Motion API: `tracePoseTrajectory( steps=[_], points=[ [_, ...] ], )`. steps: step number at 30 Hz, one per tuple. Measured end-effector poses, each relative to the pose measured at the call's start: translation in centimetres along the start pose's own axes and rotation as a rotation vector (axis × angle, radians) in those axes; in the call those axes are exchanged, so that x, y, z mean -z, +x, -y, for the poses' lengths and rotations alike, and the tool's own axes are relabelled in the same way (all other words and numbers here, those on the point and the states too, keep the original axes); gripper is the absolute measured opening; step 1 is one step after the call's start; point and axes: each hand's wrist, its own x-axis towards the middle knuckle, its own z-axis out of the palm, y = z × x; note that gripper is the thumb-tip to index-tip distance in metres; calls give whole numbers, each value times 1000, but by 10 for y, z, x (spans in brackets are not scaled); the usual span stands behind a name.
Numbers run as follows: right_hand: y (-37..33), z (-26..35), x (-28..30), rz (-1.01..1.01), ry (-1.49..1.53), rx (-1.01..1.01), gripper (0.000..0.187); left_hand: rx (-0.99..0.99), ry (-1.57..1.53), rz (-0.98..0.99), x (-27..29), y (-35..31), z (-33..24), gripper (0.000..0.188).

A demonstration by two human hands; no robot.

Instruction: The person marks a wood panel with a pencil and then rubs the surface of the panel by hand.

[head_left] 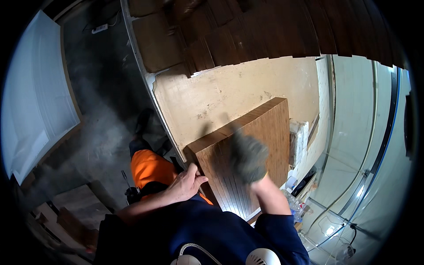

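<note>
A stack of brown wooden boards (274,132) sits at an angle on the pale tabletop, its long narrow edges showing as parallel lines on the near side. At the stack's near left corner my bare left hand (187,183) has its fingers curled against the edge, thumb toward the wood. My right hand (248,157) wears a dark grey-green glove and is over the top of the stack. Motion smears its fingers, so I cannot make out whether they hold anything or touch the wood.
Many dark brown boards (260,31) lie in overlapping rows across the far side of the pale table (221,97). A white wrapped block (299,139) and clear plastic bottles (295,206) are at right. On the left are a large white sheet (39,92) and a person's orange-clothed leg (152,168).
</note>
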Motion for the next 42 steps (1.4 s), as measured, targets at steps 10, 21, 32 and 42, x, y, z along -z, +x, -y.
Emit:
tracePoseTrajectory(
  steps=[10,21,32,42],
  points=[
    [34,-11,34,115,62,-443,47,-166,13,-128,-7,-1,9,33],
    [2,-135,83,-322,-252,-578,24,-173,-22,-158,-10,2,14,32],
    [-10,-243,120,-44,-304,-636,23,-242,1,-151,-9,3,17,32],
    [-7,-256,120,-5,-46,-856,21,-180,-7,-116,-6,2,11,33]
  ],
)
